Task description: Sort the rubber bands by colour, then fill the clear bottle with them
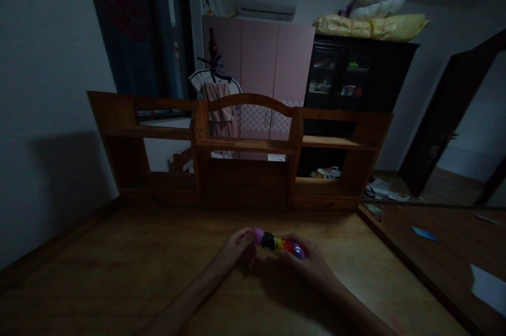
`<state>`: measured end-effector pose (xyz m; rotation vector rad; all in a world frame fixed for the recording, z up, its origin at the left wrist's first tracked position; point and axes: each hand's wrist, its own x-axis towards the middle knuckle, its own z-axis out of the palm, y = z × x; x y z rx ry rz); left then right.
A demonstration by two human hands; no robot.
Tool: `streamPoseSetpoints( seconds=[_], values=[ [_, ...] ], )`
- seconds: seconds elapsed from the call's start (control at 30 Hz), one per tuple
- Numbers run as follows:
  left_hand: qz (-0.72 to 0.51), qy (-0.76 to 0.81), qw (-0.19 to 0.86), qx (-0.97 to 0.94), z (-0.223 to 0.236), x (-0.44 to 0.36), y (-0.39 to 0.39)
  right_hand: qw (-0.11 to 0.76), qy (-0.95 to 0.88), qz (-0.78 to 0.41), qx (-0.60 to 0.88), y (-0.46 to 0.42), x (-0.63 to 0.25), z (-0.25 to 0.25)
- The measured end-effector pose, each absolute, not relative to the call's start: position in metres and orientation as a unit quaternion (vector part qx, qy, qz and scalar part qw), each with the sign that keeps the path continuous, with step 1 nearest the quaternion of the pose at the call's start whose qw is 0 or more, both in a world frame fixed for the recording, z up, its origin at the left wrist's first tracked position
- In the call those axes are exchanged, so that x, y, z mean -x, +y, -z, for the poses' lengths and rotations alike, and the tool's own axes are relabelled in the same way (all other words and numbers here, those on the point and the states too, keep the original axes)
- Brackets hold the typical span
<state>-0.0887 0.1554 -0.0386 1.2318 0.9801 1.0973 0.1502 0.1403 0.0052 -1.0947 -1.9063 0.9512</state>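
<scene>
Above the wooden tabletop, a small colourful tube-shaped thing [271, 241] is held between my two hands. It has a purple end on the left, a black band, then yellow and red strands, and a shiny rounded end on the right. My right hand [306, 257] wraps round the red and shiny end. At the purple end, my left hand [240, 245] has its thumb and fingers closed together in a pinch. The dim light and small size hide what exactly the thing is. Both forearms reach in from the bottom edge.
The light wooden tabletop [130, 267] has a raised shelf unit [245, 145] along its far side. A wall [43, 115] rises at the left. On the right, a lower reddish-brown surface [443, 252] bears a white sheet [488, 288] and a blue card [424, 234].
</scene>
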Motion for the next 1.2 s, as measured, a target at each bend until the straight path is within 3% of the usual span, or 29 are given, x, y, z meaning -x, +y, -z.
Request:
streamPoseSetpoints(
  seconds=[0.23,0.47,0.77,1.2],
  values=[
    [-0.489,0.302,0.584,-0.573,0.023,0.085,0.145,0.356,-0.756,-0.35,0.423,0.139,-0.15,-0.007],
    [-0.429,0.428,0.605,-0.517,0.035,0.089,0.151,0.343,-0.762,-0.352,0.42,0.135,-0.149,-0.007],
    [-0.471,0.3,0.611,-0.561,0.029,0.087,0.146,0.347,-0.749,-0.366,0.429,0.145,-0.151,0.002],
    [-0.475,0.401,0.542,-0.565,0.026,0.088,0.147,0.343,-0.75,-0.381,0.417,0.142,-0.149,-0.002]
  ],
)
